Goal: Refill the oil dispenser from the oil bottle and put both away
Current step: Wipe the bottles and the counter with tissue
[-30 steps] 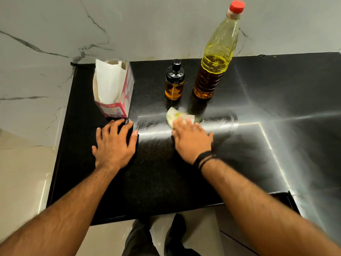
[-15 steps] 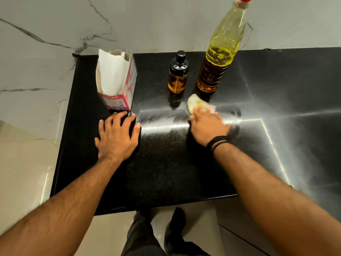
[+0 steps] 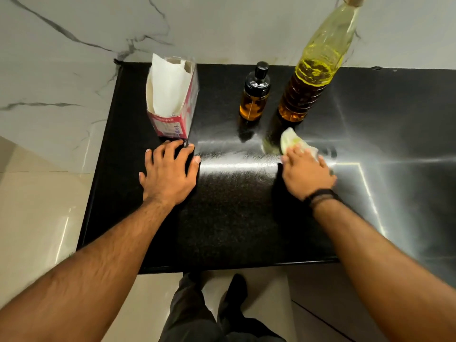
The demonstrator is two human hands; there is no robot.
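Note:
A small glass oil dispenser (image 3: 254, 96) with a black cap stands upright at the back of the black counter (image 3: 234, 218), holding amber oil. Right of it stands the tall plastic oil bottle (image 3: 313, 70), partly full, its red cap at the frame's top edge. My right hand (image 3: 306, 174) presses an oil-stained tissue (image 3: 293, 143) flat on the counter just in front of the bottle's base. My left hand (image 3: 170, 172) lies flat on the counter, fingers spread, holding nothing, just in front of the tissue box.
A pink and white tissue box (image 3: 172, 102) with a tissue sticking up stands at the back left of the counter. A marble wall (image 3: 222, 28) rises behind. The counter's front edge drops to a tiled floor (image 3: 32, 218), where my legs show.
My right hand has slid the tissue to the right across the counter, from in front of the dispenser to in front of the bottle. The left hand has stayed put.

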